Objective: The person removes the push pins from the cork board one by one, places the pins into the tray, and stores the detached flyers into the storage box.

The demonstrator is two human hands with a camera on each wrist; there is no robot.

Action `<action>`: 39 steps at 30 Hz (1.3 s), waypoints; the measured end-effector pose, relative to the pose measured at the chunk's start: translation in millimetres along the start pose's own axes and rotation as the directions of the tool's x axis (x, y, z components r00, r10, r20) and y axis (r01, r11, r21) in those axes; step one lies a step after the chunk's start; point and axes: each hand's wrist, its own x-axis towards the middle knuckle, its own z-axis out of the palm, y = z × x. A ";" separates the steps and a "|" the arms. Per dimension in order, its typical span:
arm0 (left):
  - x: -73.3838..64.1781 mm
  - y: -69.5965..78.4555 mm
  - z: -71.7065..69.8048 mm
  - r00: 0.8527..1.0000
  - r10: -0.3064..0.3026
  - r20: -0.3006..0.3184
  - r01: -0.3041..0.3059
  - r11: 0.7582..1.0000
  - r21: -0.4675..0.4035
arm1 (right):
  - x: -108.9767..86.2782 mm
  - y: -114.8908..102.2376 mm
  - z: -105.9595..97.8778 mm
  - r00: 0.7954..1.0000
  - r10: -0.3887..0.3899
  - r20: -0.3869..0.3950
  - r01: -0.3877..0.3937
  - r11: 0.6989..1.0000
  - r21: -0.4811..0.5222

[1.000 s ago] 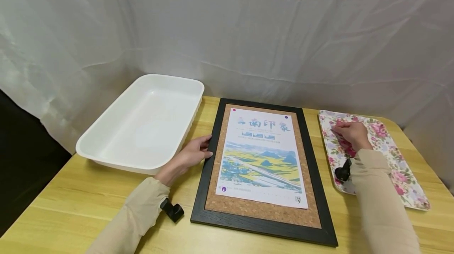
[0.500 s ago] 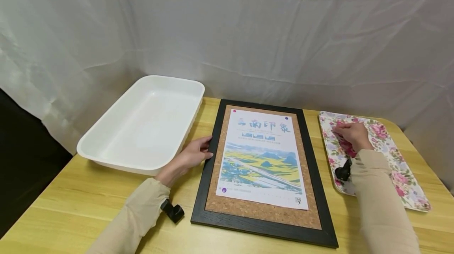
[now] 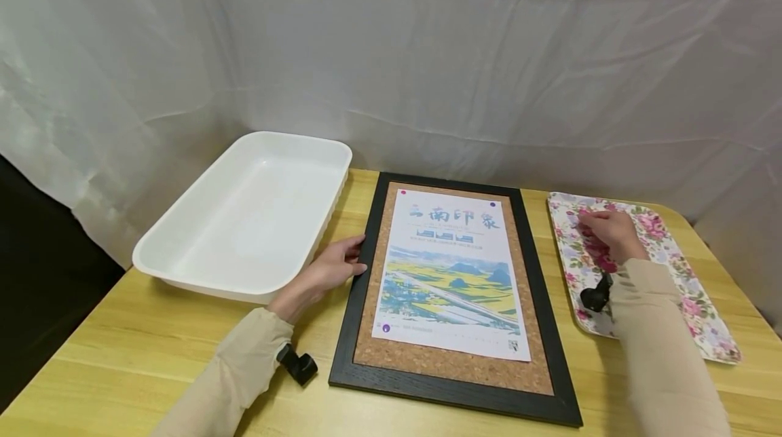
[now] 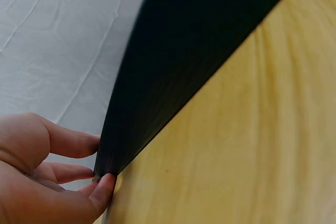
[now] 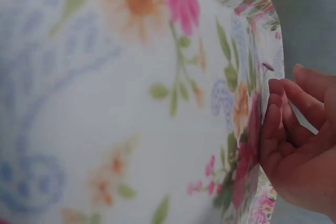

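A black-framed corkboard [image 3: 453, 372] lies on the wooden table, bearing a printed landscape poster [image 3: 427, 288]. Pushpins show at three of the poster's corners, including a purple pushpin [image 3: 385, 328] at the lower left. My left hand [image 3: 330, 264] holds the board's left edge, thumb and fingers at the frame in the left wrist view. Over the left part of a floral tray [image 3: 690, 301] is my right hand [image 3: 613, 230], fingers curled, thumb and index tips close together. A small purple pushpin [image 5: 268, 67] sits just beyond those fingertips. I cannot tell whether they pinch anything.
A large white basin [image 3: 244, 213] stands left of the board, close to the left forearm. Behind the table hangs a pale grey curtain [image 3: 440, 70]. Each wrist wears a small black camera, such as the left one [image 3: 297, 364].
My right hand has shifted slightly to the right over the tray, bringing a small purple pushpin into sight beside its fingertips. The left hand and the board stay in place.
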 end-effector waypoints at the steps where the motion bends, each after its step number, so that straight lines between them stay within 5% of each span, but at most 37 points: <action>1: -0.1 0.1 -0.1 1.000 0.000 0.000 0.000 1.000 0.001 | 0.0 -0.2 -0.7 1.000 0.002 0.009 -0.002 1.000 -0.001; 12: -1.0 -0.3 0.8 1.000 -0.002 -0.008 0.002 1.000 -0.009 | -2.9 -8.7 2.7 0.992 -0.121 0.030 0.125 0.969 -0.212; 39: 1.4 -2.8 -0.1 1.000 0.008 0.006 -0.008 1.000 0.000 | -55.2 -68.5 72.8 0.927 -0.246 0.283 0.318 0.915 -0.246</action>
